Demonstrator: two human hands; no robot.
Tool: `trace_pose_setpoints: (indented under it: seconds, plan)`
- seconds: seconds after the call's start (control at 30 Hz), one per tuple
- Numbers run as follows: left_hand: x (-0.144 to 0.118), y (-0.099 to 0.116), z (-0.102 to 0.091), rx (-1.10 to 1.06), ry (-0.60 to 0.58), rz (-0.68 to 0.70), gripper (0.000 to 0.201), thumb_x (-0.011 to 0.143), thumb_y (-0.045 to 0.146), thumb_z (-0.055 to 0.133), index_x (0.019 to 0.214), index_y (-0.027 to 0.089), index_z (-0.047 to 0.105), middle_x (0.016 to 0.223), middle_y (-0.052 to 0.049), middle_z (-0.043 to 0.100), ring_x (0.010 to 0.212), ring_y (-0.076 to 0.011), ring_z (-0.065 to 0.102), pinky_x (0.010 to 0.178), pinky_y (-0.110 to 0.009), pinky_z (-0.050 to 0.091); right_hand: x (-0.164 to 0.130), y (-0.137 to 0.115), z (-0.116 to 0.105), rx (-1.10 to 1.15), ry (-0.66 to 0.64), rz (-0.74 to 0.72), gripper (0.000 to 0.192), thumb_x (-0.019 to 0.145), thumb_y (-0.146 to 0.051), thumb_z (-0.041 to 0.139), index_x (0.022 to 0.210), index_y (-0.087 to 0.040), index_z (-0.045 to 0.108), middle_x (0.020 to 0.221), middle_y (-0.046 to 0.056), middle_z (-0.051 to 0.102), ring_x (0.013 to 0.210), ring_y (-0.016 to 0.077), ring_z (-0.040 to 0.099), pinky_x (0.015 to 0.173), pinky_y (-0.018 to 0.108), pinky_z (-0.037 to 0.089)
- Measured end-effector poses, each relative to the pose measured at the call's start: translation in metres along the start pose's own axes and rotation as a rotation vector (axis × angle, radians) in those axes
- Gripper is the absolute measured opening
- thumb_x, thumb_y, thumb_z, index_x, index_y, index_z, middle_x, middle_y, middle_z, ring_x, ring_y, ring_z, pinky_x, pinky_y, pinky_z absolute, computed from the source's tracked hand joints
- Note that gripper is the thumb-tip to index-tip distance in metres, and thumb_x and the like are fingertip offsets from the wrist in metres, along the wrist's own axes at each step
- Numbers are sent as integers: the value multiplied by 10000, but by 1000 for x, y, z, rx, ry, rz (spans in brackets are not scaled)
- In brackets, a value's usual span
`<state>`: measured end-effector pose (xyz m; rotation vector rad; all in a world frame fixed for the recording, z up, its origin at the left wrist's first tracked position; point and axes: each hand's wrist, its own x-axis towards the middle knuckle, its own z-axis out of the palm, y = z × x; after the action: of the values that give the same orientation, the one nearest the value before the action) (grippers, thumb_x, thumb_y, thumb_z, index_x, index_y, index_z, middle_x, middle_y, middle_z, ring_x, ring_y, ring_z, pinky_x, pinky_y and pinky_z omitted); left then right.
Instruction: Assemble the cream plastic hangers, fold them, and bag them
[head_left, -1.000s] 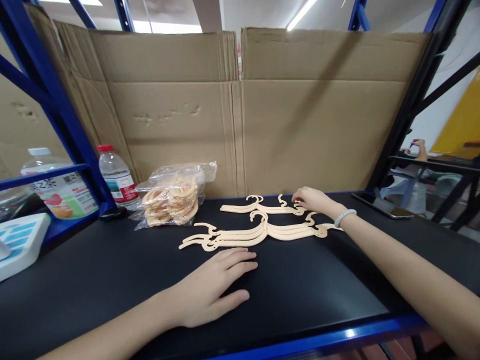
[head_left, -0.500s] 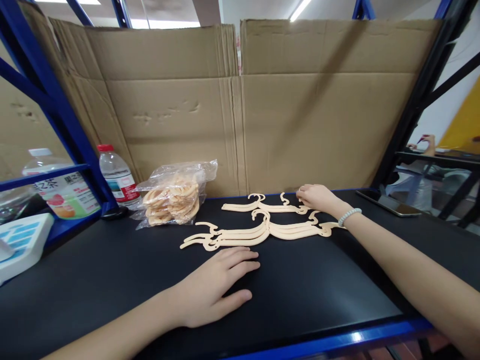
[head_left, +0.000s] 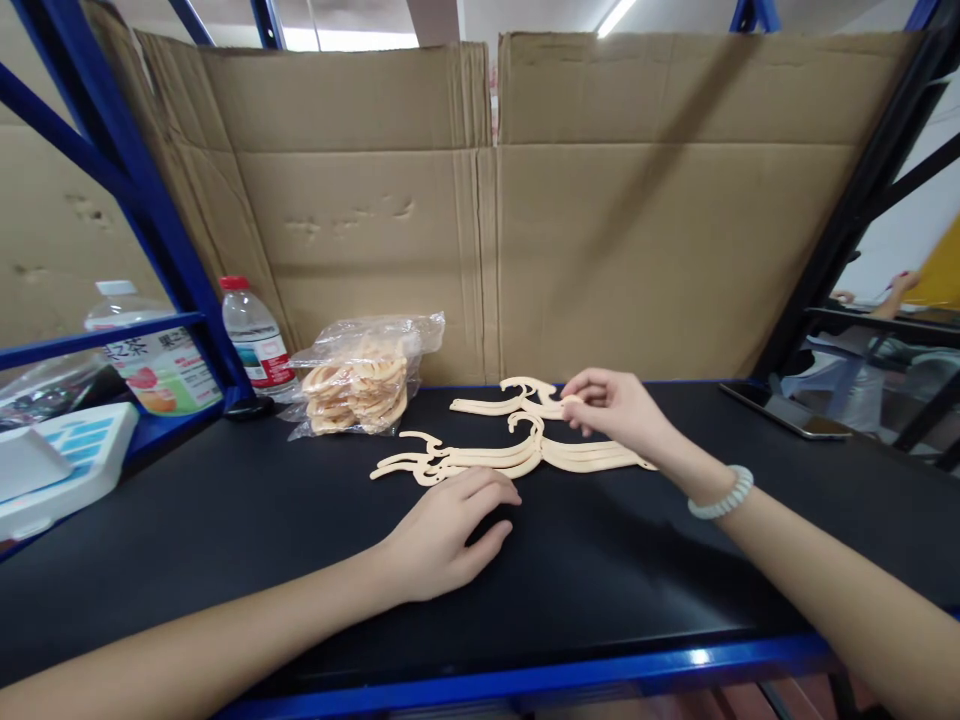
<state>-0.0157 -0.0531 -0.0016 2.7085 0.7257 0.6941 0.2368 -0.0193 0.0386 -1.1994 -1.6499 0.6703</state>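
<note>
Several cream plastic hangers lie on the black bench top. The far hanger lies near the cardboard wall, and my right hand pinches its right end between thumb and fingers. A white bead bracelet sits on that wrist. A nearer stack of hangers spreads across the middle. My left hand rests palm down just in front of that stack, fingers apart, fingertips almost touching it, holding nothing.
A clear bag of cream rings lies left of the hangers. A water bottle and a larger bottle stand by the blue rack post. A white device sits far left, a phone far right. Cardboard walls the back.
My right hand slid left along the far hanger and now pinches its end, which has shifted. My left hand curled slightly and came closer to the near stack. The view turned a little left.
</note>
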Motion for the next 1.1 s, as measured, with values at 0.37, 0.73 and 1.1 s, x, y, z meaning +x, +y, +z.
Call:
trace_pose_setpoints:
  seconds: [0.37,0.73,1.1]
  plan:
    - [17,-6,12,-789,342,-515,352,804,495,597,832,155,509,627,30,497,562,-107,480,540,-244,412,-33,-9,52,198,-404,46,181,756,-289,673,864,-165,596,735,39,693,673,156,652,515,235,529]
    - [12,-7,11,-921,379,-600,330,835,473,564,760,173,447,677,14,583,511,-84,494,497,-229,420,17,53,-17,-674,-99,-256,115,784,-154,591,871,-181,660,899,66,700,864,226,638,791,361,495]
    - [10,-8,5,-932,412,-574,309,794,397,653,741,176,444,639,51,501,523,-69,435,491,-198,388,32,87,-19,-834,-175,-336,149,852,-191,558,934,-168,680,949,110,633,935,251,566,829,382,478]
